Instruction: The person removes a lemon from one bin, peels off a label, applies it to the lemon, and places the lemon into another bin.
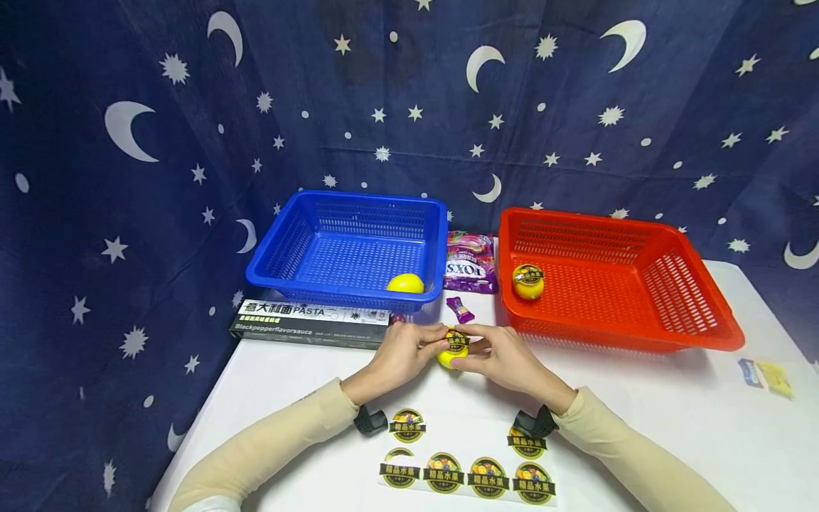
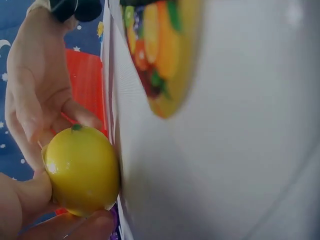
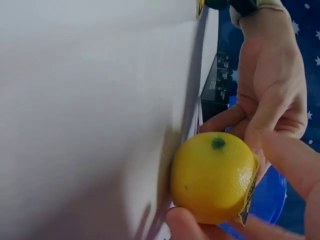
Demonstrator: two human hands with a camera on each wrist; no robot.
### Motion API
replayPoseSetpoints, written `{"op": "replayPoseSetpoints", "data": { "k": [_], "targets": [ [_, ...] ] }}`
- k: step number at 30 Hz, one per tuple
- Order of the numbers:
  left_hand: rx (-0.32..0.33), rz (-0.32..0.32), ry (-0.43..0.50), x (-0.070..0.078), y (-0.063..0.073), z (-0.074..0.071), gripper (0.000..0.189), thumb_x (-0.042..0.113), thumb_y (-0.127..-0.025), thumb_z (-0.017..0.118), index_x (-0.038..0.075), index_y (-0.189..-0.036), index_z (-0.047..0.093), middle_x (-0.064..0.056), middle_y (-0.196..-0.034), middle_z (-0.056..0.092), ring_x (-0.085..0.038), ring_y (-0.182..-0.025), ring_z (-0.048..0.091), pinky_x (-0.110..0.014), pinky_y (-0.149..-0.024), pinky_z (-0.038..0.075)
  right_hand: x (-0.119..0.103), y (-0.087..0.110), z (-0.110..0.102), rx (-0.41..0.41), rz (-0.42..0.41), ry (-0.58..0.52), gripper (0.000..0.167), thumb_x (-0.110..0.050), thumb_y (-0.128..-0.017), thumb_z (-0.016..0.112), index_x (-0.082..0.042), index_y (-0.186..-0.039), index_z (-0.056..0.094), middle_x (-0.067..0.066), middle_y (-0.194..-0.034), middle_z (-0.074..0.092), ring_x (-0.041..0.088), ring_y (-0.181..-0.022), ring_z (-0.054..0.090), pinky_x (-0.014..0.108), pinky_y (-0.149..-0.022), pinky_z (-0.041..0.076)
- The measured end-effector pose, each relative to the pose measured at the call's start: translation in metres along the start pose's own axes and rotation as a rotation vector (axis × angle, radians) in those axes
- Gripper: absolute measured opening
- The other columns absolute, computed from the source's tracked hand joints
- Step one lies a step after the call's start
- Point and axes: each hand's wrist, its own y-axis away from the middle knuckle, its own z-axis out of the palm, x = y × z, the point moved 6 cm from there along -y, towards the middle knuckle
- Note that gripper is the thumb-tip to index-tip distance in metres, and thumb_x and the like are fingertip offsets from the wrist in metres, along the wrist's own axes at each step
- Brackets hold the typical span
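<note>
Between both hands is a yellow lemon (image 1: 453, 359) with a green stem end, low over the white table. A round black-and-gold fruit sticker (image 1: 457, 341) lies on its upper side; in the right wrist view the sticker's edge (image 3: 248, 200) stands slightly off the skin. My left hand (image 1: 406, 352) holds the lemon from the left, fingers and thumb at the sticker's edge. From the other side my right hand (image 1: 505, 359) grips it, thumb low and fingers at the top. The left wrist view shows the lemon's bare side (image 2: 82, 170).
Near me lies a sheet of several matching stickers (image 1: 443, 473). Behind stand a blue basket (image 1: 345, 290) with a yellow fruit (image 1: 406, 283) and a red basket (image 1: 614, 341) with a stickered one (image 1: 528, 282). A pasta box (image 1: 307, 334), candy bag (image 1: 470, 263) and wrapped candy (image 1: 460, 310) lie nearby.
</note>
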Motion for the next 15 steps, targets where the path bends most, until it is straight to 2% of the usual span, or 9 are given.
{"op": "replayPoseSetpoints", "data": {
  "k": [2,4,6,8,9,11,12,15],
  "targets": [
    [-0.007,0.012,-0.028,0.002,0.001,0.000,0.033,0.024,-0.094,0.074,0.006,-0.121,0.073,-0.012,-0.123,0.073,-0.027,-0.113,0.072,-0.038,-0.094,0.059,0.000,-0.002,0.002,-0.010,0.010,0.047,0.075,-0.041,-0.079,0.088,-0.006,-0.140,0.062,0.013,-0.116,0.077,0.019,-0.087,0.076,0.031,-0.074,0.060],
    [-0.028,0.025,-0.049,0.005,0.002,0.000,0.034,0.024,-0.095,0.074,0.006,-0.123,0.072,-0.012,-0.125,0.072,-0.026,-0.098,0.077,-0.036,-0.086,0.061,-0.001,-0.005,0.005,-0.019,0.006,0.106,0.080,-0.043,-0.076,0.090,-0.008,-0.141,0.061,0.007,-0.097,0.078,0.011,-0.075,0.069,0.024,-0.065,0.052],
    [-0.042,0.037,-0.069,0.008,0.002,-0.001,0.035,0.025,-0.095,0.073,0.006,-0.124,0.072,-0.012,-0.125,0.072,-0.026,-0.097,0.077,-0.034,-0.084,0.061,-0.002,-0.008,0.007,-0.023,-0.018,0.155,0.079,-0.043,-0.074,0.091,-0.010,-0.140,0.062,0.000,-0.077,0.070,0.006,-0.065,0.056,0.020,-0.058,0.041],
    [-0.056,0.039,-0.077,0.011,0.001,-0.002,0.034,0.025,-0.096,0.072,0.009,-0.125,0.073,-0.010,-0.123,0.074,-0.023,-0.091,0.078,-0.031,-0.078,0.061,-0.002,-0.009,0.007,-0.036,-0.027,0.161,0.074,-0.041,-0.074,0.092,-0.013,-0.137,0.065,-0.004,-0.069,0.060,0.005,-0.059,0.047,0.020,-0.054,0.034],
    [-0.060,0.039,-0.073,0.012,0.001,-0.003,0.033,0.026,-0.097,0.070,0.011,-0.126,0.073,-0.008,-0.122,0.075,-0.020,-0.088,0.078,-0.029,-0.074,0.060,-0.003,-0.008,0.005,-0.036,-0.029,0.159,0.072,-0.040,-0.073,0.092,-0.015,-0.136,0.066,-0.006,-0.071,0.062,0.004,-0.060,0.048,0.019,-0.054,0.034],
    [-0.056,0.036,-0.053,0.016,-0.001,-0.004,0.032,0.028,-0.100,0.067,0.013,-0.128,0.073,-0.006,-0.122,0.076,-0.019,-0.101,0.077,-0.028,-0.080,0.060,-0.005,-0.003,-0.002,-0.044,-0.021,0.146,0.071,-0.040,-0.073,0.092,-0.016,-0.134,0.067,-0.007,-0.082,0.070,0.003,-0.065,0.055,0.019,-0.058,0.041],
    [-0.060,0.030,-0.034,0.018,-0.002,-0.004,0.032,0.030,-0.102,0.063,0.014,-0.129,0.072,-0.005,-0.123,0.075,-0.018,-0.100,0.077,-0.028,-0.079,0.060,-0.006,0.001,-0.007,-0.054,-0.008,0.140,0.071,-0.039,-0.072,0.093,-0.016,-0.134,0.067,-0.006,-0.089,0.074,0.003,-0.069,0.060,0.019,-0.060,0.045],
    [-0.076,0.008,0.012,0.026,-0.006,0.000,0.040,0.037,-0.106,0.053,0.014,-0.135,0.069,-0.005,-0.129,0.073,-0.018,-0.106,0.075,-0.030,-0.085,0.060,-0.013,0.019,-0.033,-0.099,0.009,0.140,0.071,-0.038,-0.070,0.094,-0.016,-0.132,0.068,-0.002,-0.107,0.077,0.005,-0.080,0.067,0.023,-0.067,0.055]
  ]
}}
